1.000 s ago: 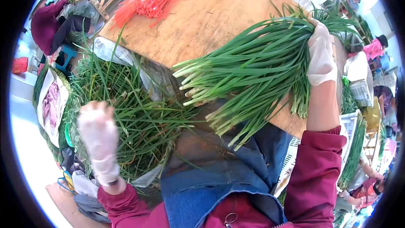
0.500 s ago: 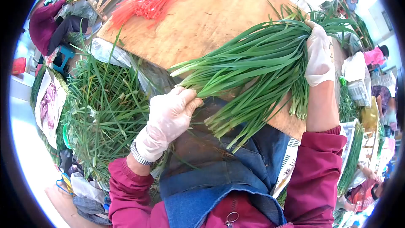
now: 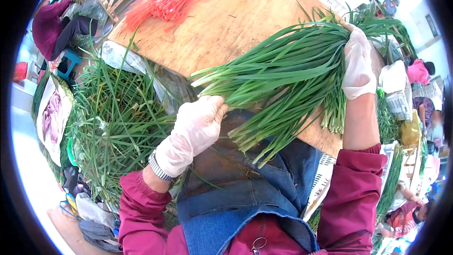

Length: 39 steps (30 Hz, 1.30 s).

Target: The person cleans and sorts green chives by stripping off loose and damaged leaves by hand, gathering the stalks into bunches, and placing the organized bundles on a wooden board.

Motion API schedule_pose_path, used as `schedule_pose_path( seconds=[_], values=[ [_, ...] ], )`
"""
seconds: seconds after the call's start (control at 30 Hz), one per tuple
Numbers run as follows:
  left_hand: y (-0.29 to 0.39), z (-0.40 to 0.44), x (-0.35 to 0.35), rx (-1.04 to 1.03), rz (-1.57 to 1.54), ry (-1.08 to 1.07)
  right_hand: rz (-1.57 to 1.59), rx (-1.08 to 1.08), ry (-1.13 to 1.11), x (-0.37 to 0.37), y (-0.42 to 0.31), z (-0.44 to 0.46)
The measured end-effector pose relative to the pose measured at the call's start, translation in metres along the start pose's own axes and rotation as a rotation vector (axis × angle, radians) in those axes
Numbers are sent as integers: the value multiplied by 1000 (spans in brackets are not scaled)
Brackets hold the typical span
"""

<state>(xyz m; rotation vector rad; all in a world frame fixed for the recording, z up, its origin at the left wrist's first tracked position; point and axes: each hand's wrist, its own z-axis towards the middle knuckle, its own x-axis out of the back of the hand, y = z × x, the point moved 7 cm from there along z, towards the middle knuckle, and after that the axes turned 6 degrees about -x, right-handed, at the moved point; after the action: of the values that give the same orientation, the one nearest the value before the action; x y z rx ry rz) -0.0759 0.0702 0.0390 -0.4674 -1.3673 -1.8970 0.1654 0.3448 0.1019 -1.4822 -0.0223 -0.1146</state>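
Note:
A large bunch of garlic chives (image 3: 292,71) lies slanted over the wooden board's near right part, its pale stem ends pointing left and toward me. My right hand (image 3: 357,61), in a thin whitish glove, is wrapped around the bunch near its leafy end; its fingers are partly hidden. At the pale stem ends, my left hand (image 3: 200,123), also gloved and with a metal watch at the wrist, is closed in a pinch on the lowest chives. The exact stems between its fingertips are hard to make out.
Red plastic ties (image 3: 179,2) lie at the board's far side (image 3: 207,38). To the left rises a heap of loose green leaves (image 3: 122,123) beside clear plastic. A seated person (image 3: 52,28) is at far left; other people and bundles of greens are at right.
My left hand has turned slightly at the stem ends, its fingers now more tucked in. The right hand keeps its hold, and the bunch has barely shifted.

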Motion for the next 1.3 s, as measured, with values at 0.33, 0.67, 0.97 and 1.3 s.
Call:
schedule_pose_path(
  seconds=[0.33, 0.67, 0.97, 1.3],
  values=[
    [-11, -6, -1, 170, -102, 30, -499, 341, -60, 4, -9, -10],
    [11, 8, -27, -67, 395, 18, -52, -229, 72, -12, -25, -37],
    [10, 4, 14, 98, 104, 174, 165, -124, -160, -38, -47, -55],
    [5, 3, 24, 83, 361, 124, -107, -56, -77, -42, -38, -47]
  ],
)
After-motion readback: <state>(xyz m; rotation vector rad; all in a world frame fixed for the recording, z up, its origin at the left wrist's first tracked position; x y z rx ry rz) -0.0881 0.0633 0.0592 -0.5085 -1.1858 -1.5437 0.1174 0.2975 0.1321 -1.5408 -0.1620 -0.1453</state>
